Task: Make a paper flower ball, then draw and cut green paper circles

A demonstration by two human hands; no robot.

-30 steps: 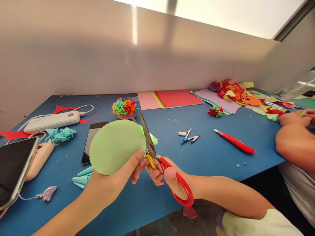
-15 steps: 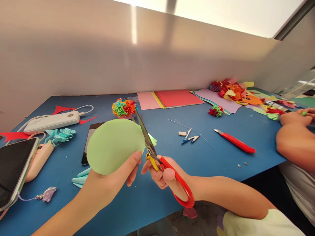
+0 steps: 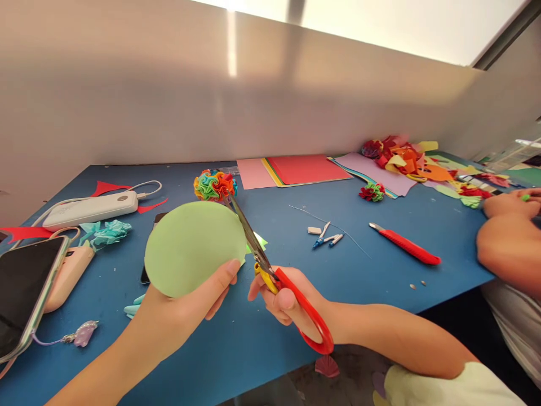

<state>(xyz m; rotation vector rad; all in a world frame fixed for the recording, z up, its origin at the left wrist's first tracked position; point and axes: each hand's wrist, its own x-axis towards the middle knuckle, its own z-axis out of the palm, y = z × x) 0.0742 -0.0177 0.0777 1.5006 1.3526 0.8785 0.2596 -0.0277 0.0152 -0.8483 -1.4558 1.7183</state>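
A round light green paper [image 3: 192,248] is pinched in my left hand [image 3: 190,310], thumb on its face near the lower right edge. My right hand [image 3: 283,299] grips a pair of scissors [image 3: 257,251] with red and yellow handles; its blades point up and left, alongside the paper's right edge. Whether the blades touch the paper I cannot tell. Behind the paper lie bright green scraps [image 3: 260,242] and a partly covered black phone [image 3: 146,276]. Past the blade tips sits a ruffled multicoloured paper ball [image 3: 213,185].
A red craft knife [image 3: 408,245], a compass [image 3: 327,237] and an eraser [image 3: 314,230] lie to the right. Coloured sheets [image 3: 308,169] rest by the wall. Power banks [image 3: 91,210] and a phone [image 3: 27,293] occupy the left. Another person's arm [image 3: 507,242] leans on the right side.
My left hand and the green paper have shifted slightly left, away from my right hand. The scissors' blades look closer together than before.
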